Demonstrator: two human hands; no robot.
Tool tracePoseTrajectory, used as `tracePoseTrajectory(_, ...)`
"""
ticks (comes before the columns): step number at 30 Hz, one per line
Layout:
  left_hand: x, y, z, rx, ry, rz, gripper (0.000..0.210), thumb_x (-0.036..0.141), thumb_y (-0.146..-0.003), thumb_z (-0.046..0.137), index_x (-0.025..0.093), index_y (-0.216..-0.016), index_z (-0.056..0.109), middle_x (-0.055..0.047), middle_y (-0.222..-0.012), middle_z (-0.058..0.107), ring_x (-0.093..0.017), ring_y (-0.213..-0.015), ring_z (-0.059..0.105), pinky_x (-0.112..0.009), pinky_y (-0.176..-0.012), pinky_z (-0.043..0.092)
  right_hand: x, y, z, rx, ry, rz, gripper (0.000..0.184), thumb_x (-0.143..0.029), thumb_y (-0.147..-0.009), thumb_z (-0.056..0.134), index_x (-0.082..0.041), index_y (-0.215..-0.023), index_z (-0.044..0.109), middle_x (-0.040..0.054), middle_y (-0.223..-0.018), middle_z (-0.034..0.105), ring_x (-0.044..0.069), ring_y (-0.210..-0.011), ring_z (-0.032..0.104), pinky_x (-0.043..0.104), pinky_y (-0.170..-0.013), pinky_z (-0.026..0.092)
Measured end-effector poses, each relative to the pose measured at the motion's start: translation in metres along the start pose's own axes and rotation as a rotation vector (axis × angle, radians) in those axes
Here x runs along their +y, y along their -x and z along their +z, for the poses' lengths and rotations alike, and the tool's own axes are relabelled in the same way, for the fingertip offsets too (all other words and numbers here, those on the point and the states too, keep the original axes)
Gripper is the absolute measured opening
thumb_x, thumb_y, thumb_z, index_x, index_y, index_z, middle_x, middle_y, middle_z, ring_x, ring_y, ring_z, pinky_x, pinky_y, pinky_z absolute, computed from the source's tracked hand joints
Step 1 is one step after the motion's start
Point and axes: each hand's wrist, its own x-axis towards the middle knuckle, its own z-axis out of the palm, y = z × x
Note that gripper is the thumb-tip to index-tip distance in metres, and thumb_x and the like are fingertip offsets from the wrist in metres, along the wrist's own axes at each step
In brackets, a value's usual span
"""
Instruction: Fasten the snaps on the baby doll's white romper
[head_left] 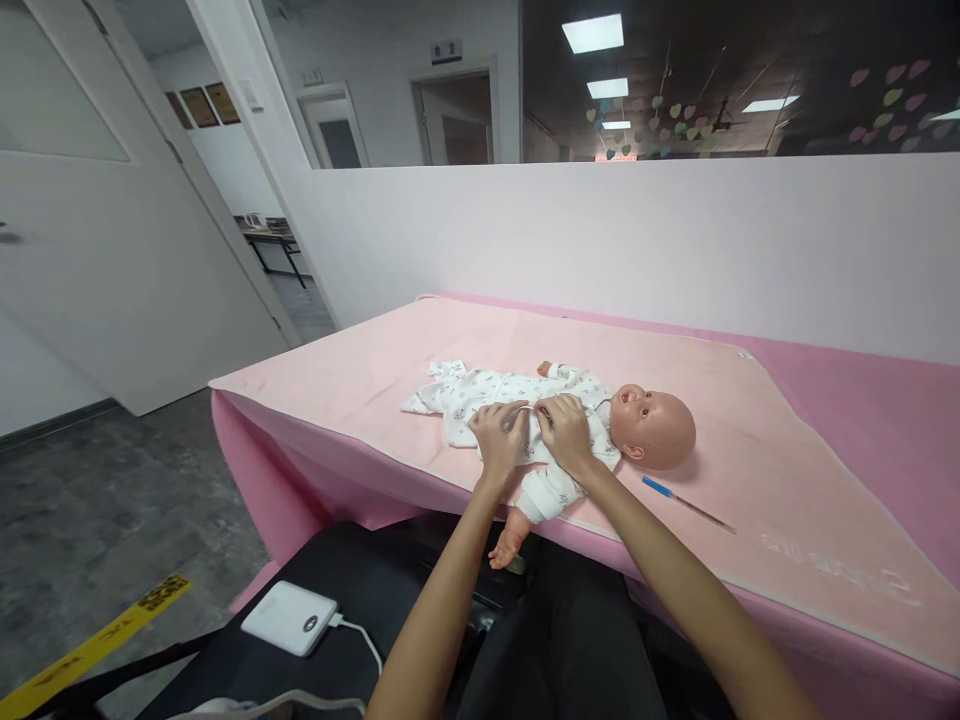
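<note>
A bald baby doll lies on its back on a pink cloth-covered table, its head to the right. It wears a white printed top, with loose cloth spread to the left. Over the doll's middle, my left hand is closed with thumb and fingers pinched at the front of the top. Close beside it, my right hand pinches the same garment nearer the chest. A thin white strip, perhaps a tie, shows between my fingertips. One doll arm hangs past the table's near edge.
A blue-capped pen lies right of the doll on the pale pink mat. A white power bank with a cable rests on a black seat at lower left. A white wall stands behind the table.
</note>
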Motion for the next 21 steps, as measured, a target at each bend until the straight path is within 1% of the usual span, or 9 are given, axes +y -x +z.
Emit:
tracePoseTrajectory(5,-0.008,0.0,0.001,0.226,0.013,-0.146,0.021,0.017,-0.077,0.048,0.025,-0.083,0.066,-0.003,-0.09,0.062,-0.024,-0.096,0.051,-0.044,-0.091,0.029,0.001,0.0,0.003,-0.026,0.055,-0.045,0.018,-0.015,-0.087,0.042,-0.019,-0.082,0.059,0.0033,-0.076,0.062,0.018,-0.077,0.053,0.033,-0.083,0.04)
tracePoseTrajectory(8,-0.018,-0.006,-0.006,0.344,0.038,-0.221,0.029,0.009,-0.073,0.042,0.024,-0.084,0.064,-0.004,-0.093,0.061,-0.025,-0.099,0.049,-0.046,-0.093,0.029,-0.001,0.004,-0.006,-0.075,0.148,-0.152,0.022,-0.01,-0.085,0.04,-0.017,-0.09,0.061,0.0078,-0.093,0.064,0.02,-0.092,0.055,0.038,-0.094,0.039)
tracePoseTrajectory(10,-0.019,-0.016,-0.013,0.361,0.051,-0.143,0.03,0.007,-0.071,0.041,0.022,-0.084,0.063,-0.004,-0.09,0.06,-0.024,-0.097,0.05,-0.045,-0.093,0.031,-0.003,0.014,-0.025,-0.095,0.2,-0.253,0.027,-0.009,-0.084,0.04,-0.015,-0.102,0.059,0.0112,-0.112,0.06,0.023,-0.109,0.05,0.043,-0.1,0.035)
tracePoseTrajectory(11,-0.017,-0.023,-0.016,0.332,0.069,-0.063,0.03,0.007,-0.071,0.041,0.021,-0.084,0.063,-0.004,-0.088,0.06,-0.022,-0.094,0.051,-0.042,-0.091,0.034,-0.003,0.022,-0.039,-0.103,0.207,-0.296,0.03,-0.009,-0.084,0.04,-0.015,-0.107,0.058,0.0119,-0.118,0.057,0.023,-0.114,0.048,0.045,-0.102,0.034)
tracePoseTrajectory(13,-0.008,-0.038,-0.017,0.23,0.13,0.103,0.026,0.01,-0.073,0.043,0.021,-0.084,0.064,-0.004,-0.086,0.059,-0.02,-0.09,0.053,-0.035,-0.085,0.04,0.0,0.045,-0.071,-0.124,0.17,-0.324,0.031,-0.011,-0.084,0.041,-0.016,-0.111,0.056,0.0102,-0.115,0.06,0.021,-0.112,0.051,0.045,-0.103,0.035)
tracePoseTrajectory(15,0.006,-0.05,-0.012,-0.029,0.2,0.259,0.021,0.017,-0.077,0.046,0.021,-0.084,0.066,-0.003,-0.086,0.061,-0.017,-0.087,0.055,-0.031,-0.081,0.043,0.007,0.076,-0.106,-0.116,0.139,-0.246,0.028,-0.011,-0.085,0.041,-0.018,-0.105,0.059,0.0072,-0.101,0.065,0.018,-0.1,0.058,0.045,-0.103,0.036)
tracePoseTrajectory(18,0.024,-0.06,0.005,-0.521,0.252,0.337,0.017,0.029,-0.077,0.054,0.023,-0.082,0.069,-0.002,-0.088,0.064,-0.014,-0.077,0.057,-0.025,-0.071,0.046,0.027,0.127,-0.147,-0.085,0.279,0.081,0.022,-0.018,-0.085,0.042,-0.021,-0.094,0.062,0.0061,-0.092,0.067,0.02,-0.091,0.061,0.047,-0.099,0.039)
tracePoseTrajectory(19,0.026,-0.06,0.011,-0.635,0.239,0.34,0.017,0.034,-0.075,0.057,0.023,-0.081,0.07,-0.001,-0.087,0.064,-0.013,-0.074,0.057,-0.024,-0.069,0.046,0.034,0.142,-0.157,-0.083,0.335,0.197,0.022,-0.022,-0.085,0.042,-0.021,-0.093,0.062,0.0076,-0.093,0.067,0.022,-0.089,0.061,0.048,-0.097,0.04)
tracePoseTrajectory(21,0.028,-0.06,0.02,-0.758,0.201,0.337,0.022,0.04,-0.071,0.062,0.024,-0.082,0.071,-0.002,-0.086,0.063,-0.013,-0.072,0.055,-0.024,-0.068,0.045,0.049,0.165,-0.168,-0.09,0.388,0.363,0.025,-0.029,-0.084,0.042,-0.02,-0.092,0.063,0.0105,-0.094,0.067,0.025,-0.089,0.061,0.047,-0.087,0.046)
